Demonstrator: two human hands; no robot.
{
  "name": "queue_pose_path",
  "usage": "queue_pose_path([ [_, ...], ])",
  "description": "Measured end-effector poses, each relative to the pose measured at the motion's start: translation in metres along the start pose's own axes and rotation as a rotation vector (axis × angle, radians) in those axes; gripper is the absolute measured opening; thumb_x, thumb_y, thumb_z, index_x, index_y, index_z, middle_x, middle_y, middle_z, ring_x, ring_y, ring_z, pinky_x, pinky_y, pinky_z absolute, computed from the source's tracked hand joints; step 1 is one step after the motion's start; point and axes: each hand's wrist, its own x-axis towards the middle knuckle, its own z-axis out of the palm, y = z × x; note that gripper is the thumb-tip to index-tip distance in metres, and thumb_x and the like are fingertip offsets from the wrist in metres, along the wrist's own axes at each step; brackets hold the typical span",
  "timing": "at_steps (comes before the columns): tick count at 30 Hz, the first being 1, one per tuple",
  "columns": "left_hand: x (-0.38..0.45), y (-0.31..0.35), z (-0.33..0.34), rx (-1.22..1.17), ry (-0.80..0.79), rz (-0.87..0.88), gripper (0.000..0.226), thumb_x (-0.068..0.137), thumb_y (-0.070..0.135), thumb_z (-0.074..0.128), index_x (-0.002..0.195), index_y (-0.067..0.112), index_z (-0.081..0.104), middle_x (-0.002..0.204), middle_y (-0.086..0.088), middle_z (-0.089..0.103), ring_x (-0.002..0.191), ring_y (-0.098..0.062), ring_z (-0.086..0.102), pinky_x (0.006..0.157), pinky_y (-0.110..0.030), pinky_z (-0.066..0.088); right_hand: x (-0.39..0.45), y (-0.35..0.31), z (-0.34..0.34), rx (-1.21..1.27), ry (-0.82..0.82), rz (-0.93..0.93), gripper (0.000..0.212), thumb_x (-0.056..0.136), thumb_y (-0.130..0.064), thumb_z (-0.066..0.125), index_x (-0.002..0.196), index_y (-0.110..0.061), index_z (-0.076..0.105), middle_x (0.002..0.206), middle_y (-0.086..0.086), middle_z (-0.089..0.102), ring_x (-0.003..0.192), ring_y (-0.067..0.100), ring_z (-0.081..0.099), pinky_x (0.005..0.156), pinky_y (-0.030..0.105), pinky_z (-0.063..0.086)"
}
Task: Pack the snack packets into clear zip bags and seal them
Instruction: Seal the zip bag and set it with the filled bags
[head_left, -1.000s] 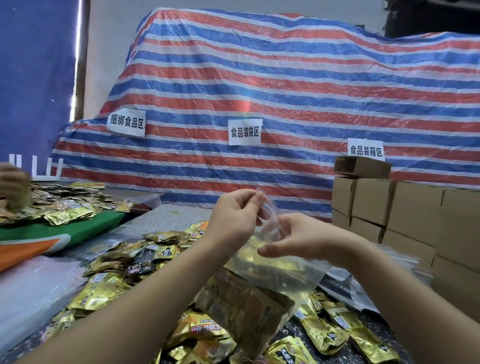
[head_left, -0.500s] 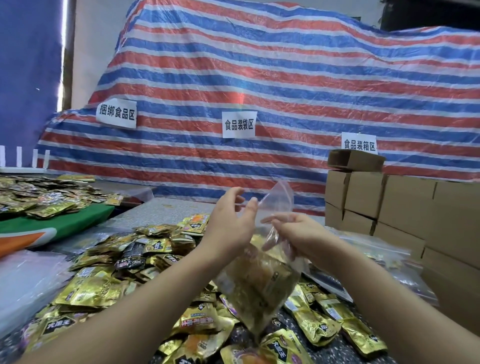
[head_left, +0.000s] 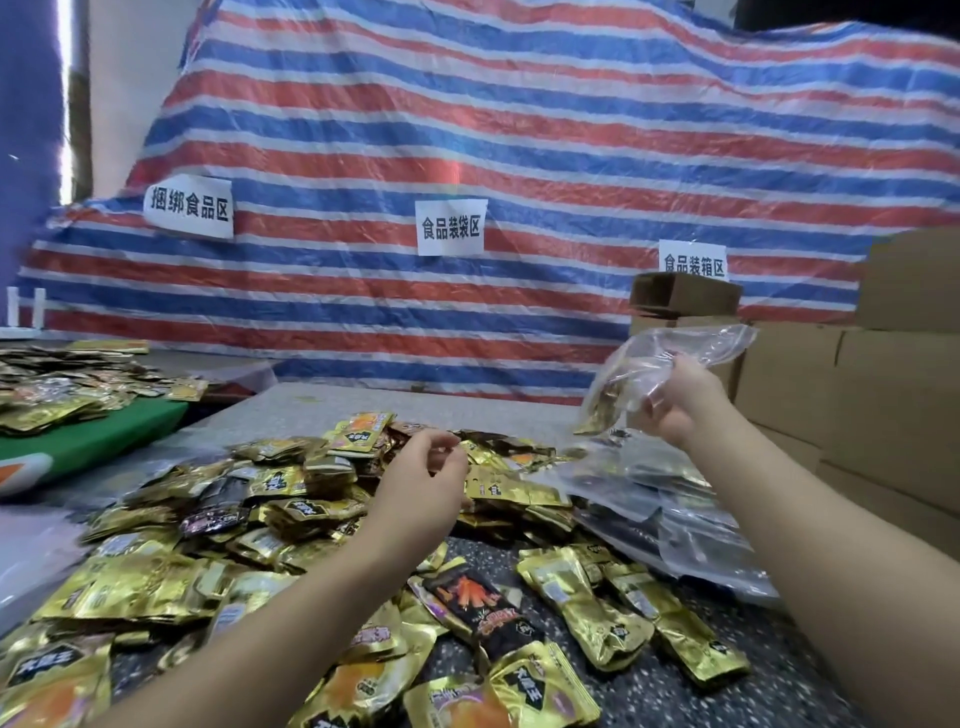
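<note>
Clearly my right hand (head_left: 675, 402) gripped the limp, slippery zip bag (head_left: 660, 364) near its mouth; left hand (head_left: 421, 483) hung loosely curled, empty.

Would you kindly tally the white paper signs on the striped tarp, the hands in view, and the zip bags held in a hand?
Paper signs: 3
Hands: 2, the left hand and the right hand
Zip bag held in the right hand: 1
Total: 6
</note>
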Motion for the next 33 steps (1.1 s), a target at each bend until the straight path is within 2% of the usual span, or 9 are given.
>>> queue_pose_path([
  [3, 0.0, -0.001, 0.006, 0.0, -0.043, -0.023, 0.009, 0.103, 0.033, 0.045, 0.101, 0.04, 0.051, 0.103, 0.008, 0.065, 0.069, -0.005, 0.07, 0.057, -0.018, 0.046, 0.014, 0.007, -0.021, 0.076, 0.003, 0.017, 0.032, 0.103, -0.037, 0.052, 0.125, -0.015, 0.061, 0.1, 0.005, 0.064, 0.054, 0.008, 0.054, 0.041, 0.016, 0.044],
  [5, -0.001, -0.002, 0.009, 0.013, -0.067, -0.024, 0.012, 0.102, 0.034, 0.046, 0.112, 0.034, 0.053, 0.103, 0.007, 0.066, 0.069, -0.006, 0.07, 0.058, -0.021, 0.05, 0.02, 0.018, -0.038, -0.085, 0.098, 0.067, 0.025, 0.103, -0.026, 0.051, 0.118, -0.006, 0.056, 0.086, 0.008, 0.061, 0.052, 0.012, 0.054, 0.036, 0.02, 0.045],
  [9, -0.003, -0.006, 0.01, -0.007, -0.092, -0.052, 0.014, 0.101, 0.033, 0.048, 0.114, 0.031, 0.055, 0.104, 0.005, 0.066, 0.069, -0.009, 0.071, 0.065, -0.027, 0.053, 0.035, 0.035, -0.073, -0.717, 0.374, 0.004, 0.025, 0.096, -0.003, 0.056, 0.116, 0.009, 0.049, 0.08, 0.02, 0.057, 0.05, 0.021, 0.047, 0.037, 0.025, 0.037],
  [12, -0.005, -0.007, 0.009, -0.018, -0.099, -0.064, 0.01, 0.101, 0.033, 0.048, 0.11, 0.033, 0.054, 0.103, 0.004, 0.066, 0.068, -0.008, 0.071, 0.067, -0.032, 0.056, 0.039, 0.036, -0.087, -0.972, 0.436, -0.075, 0.026, 0.091, -0.012, 0.07, 0.094, 0.006, 0.052, 0.075, 0.02, 0.063, 0.048, 0.023, 0.053, 0.047, 0.033, 0.047],
  [15, -0.009, -0.005, 0.01, -0.022, -0.105, -0.072, 0.009, 0.102, 0.033, 0.048, 0.109, 0.033, 0.054, 0.102, 0.001, 0.066, 0.068, -0.009, 0.07, 0.075, -0.042, 0.058, 0.033, 0.034, -0.085, -1.136, 0.476, -0.145, 0.055, 0.087, -0.025, 0.077, 0.123, 0.003, 0.047, 0.105, 0.023, 0.067, 0.072, 0.033, 0.07, 0.073, 0.048, 0.06],
  [18, -0.012, -0.001, 0.009, -0.02, -0.114, -0.075, 0.009, 0.102, 0.032, 0.047, 0.11, 0.033, 0.053, 0.103, 0.0, 0.065, 0.068, -0.009, 0.07, 0.075, -0.046, 0.057, 0.027, 0.034, -0.078, -1.221, 0.537, -0.279, 0.071, 0.084, -0.019, 0.076, 0.14, -0.002, 0.035, 0.134, 0.024, 0.052, 0.117, 0.043, 0.057, 0.095, 0.053, 0.05],
  [22, -0.015, 0.002, 0.006, -0.002, -0.117, -0.065, 0.014, 0.102, 0.033, 0.047, 0.115, 0.03, 0.052, 0.104, 0.001, 0.064, 0.067, -0.007, 0.069, 0.076, -0.044, 0.058, 0.016, 0.036, -0.067, -1.533, 0.627, -0.444, 0.067, 0.082, -0.025, 0.071, 0.138, -0.004, 0.042, 0.14, 0.021, 0.042, 0.127, 0.04, 0.044, 0.104, 0.047, 0.039],
  [28, -0.017, 0.001, -0.004, 0.021, -0.09, -0.054, 0.011, 0.102, 0.031, 0.047, 0.107, 0.031, 0.057, 0.101, 0.004, 0.067, 0.07, -0.012, 0.071, 0.075, -0.04, 0.058, -0.009, 0.044, -0.028, -1.604, 0.399, -0.7, 0.036, 0.092, -0.028, 0.054, 0.122, -0.007, 0.054, 0.126, 0.016, 0.053, 0.114, 0.033, 0.05, 0.097, 0.045, 0.042],
  [33, -0.016, -0.002, -0.018, 0.063, -0.056, -0.023, 0.02, 0.103, 0.027, 0.046, 0.096, 0.023, 0.065, 0.091, 0.002, 0.069, 0.063, -0.008, 0.066, 0.06, -0.027, 0.05, -0.056, 0.065, 0.019, -1.219, -0.014, -0.773, 0.022, 0.098, -0.024, 0.051, 0.088, -0.007, 0.061, 0.087, 0.006, 0.063, 0.08, 0.025, 0.059, 0.064, 0.032, 0.046],
])
